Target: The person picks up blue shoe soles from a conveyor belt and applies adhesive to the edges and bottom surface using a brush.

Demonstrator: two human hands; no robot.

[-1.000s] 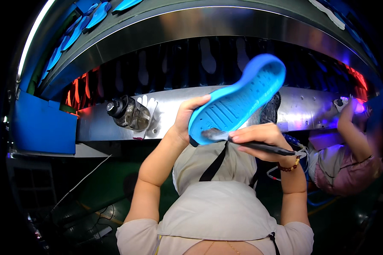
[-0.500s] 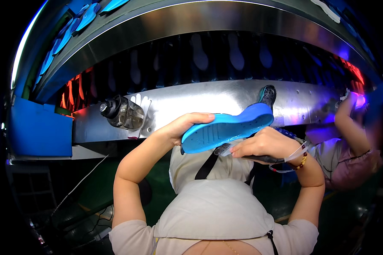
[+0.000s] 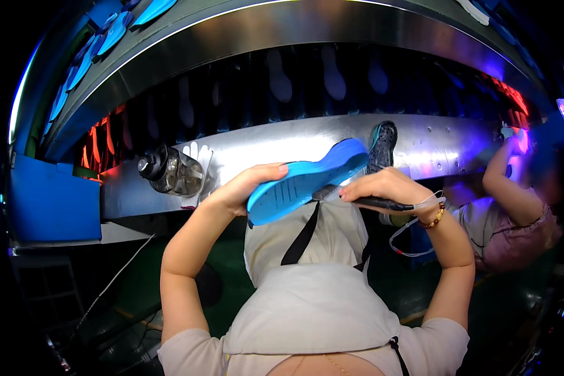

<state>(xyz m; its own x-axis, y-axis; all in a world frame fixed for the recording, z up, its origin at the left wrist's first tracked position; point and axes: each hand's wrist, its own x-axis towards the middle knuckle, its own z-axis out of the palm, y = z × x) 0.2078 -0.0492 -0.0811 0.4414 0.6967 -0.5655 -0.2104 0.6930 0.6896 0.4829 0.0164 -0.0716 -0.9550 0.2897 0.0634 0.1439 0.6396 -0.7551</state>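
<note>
Closed around the heel end of a blue shoe sole (image 3: 294, 188), my left hand (image 3: 247, 185) holds it tilted in front of me, thumb along its upper edge. The sole's inner face has grooves and looks wet toward the middle. My right hand (image 3: 391, 187) grips a brush (image 3: 385, 203) with a dark handle, and a clear tube runs by the wrist. The brush's greyish head lies against or just beside the sole's lower edge; contact is hard to tell. Just beyond the sole's toe, a dark, textured sole (image 3: 382, 147) with a teal edge rests on the metal ledge (image 3: 426, 141).
A dark-lidded bottle (image 3: 172, 169) and a white glove (image 3: 202, 156) sit on the ledge's left. Behind the ledge, rows of hanging soles (image 3: 279, 76) fill a dark opening, lit red at both ends. More blue soles (image 3: 113, 34) lie on top. Another person's arm (image 3: 504, 172) reaches in at right.
The blue sole and both hands have shifted left in the picture, and the sole is tilted more steeply. The dark sole shows more fully. The whole scene has also moved slightly left.
</note>
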